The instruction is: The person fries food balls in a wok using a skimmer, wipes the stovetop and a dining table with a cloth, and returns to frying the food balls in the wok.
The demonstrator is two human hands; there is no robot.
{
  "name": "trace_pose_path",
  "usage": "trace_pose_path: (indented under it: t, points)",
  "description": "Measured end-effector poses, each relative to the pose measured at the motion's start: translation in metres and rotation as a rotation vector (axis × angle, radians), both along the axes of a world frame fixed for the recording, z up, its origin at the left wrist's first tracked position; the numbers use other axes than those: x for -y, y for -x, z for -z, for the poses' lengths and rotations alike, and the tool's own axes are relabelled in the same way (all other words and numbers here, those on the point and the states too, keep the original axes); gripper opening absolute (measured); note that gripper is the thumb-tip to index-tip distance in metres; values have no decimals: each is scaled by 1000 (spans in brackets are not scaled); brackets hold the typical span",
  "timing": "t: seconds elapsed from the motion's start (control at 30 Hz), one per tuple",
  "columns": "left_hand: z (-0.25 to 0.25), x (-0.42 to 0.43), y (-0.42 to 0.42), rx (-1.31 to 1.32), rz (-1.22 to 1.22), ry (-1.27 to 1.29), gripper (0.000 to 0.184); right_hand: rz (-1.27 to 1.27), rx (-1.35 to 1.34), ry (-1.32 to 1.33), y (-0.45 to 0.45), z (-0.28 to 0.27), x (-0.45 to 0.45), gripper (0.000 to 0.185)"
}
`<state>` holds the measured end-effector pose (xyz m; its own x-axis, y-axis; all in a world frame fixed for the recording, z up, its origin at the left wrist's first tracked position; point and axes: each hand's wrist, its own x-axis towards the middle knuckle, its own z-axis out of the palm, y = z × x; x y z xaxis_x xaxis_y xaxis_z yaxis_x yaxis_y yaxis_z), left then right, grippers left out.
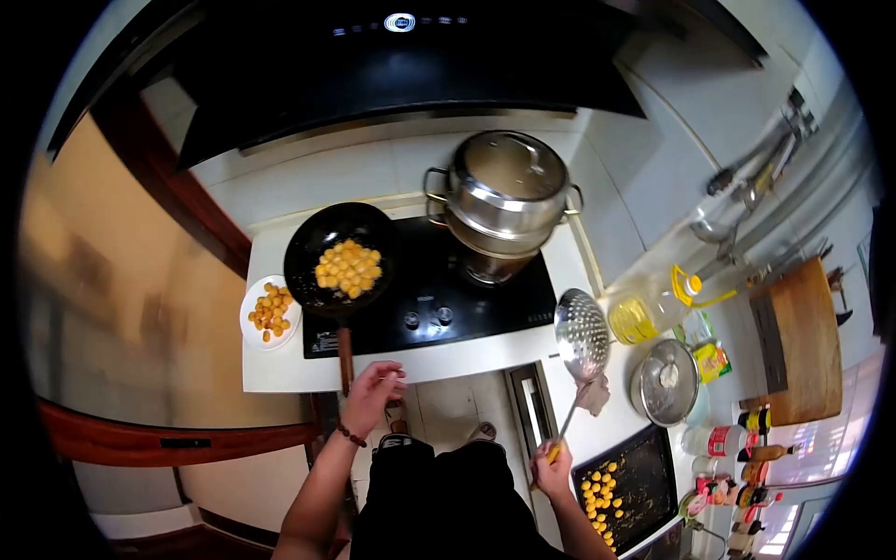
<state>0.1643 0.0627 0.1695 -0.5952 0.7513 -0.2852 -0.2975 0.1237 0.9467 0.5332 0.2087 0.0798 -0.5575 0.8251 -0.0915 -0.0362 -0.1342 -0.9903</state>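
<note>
My right hand [553, 467] grips the handle of a metal skimmer [583, 327], its perforated bowl raised toward the counter on the right. My left hand [373, 387], with a beaded bracelet at the wrist, hovers beside the brown handle of a black wok [359, 219]; its fingers are loosely curled, apart, with nothing in them. Golden balls [348, 269] lie in a cluster in the wok, which sits on the left part of the black cooktop [476, 313]. Left of the wok, a white plate [250, 327] carries more browned balls.
A lidded steel steamer pot [509, 205] stands on the cooktop's right. Along the right counter are an oil jug [644, 317], a metal bowl [644, 378], a black tray [644, 476] of yellow balls, and several bottles. A range hood [401, 84] hangs above.
</note>
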Motion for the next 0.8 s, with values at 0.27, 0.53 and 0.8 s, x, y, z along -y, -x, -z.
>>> trace_pose_path:
  t: [0.27,0.53,0.8]
  points:
    - [44,111,118,65,-186,27,22,-293,418,-341,238,-114,15,21]
    - [94,112,161,166,-157,70,27,-328,526,-278,415,-83,-23,27]
    - [95,119,183,167,-129,53,27,-317,712,-534,452,-22,-60,25]
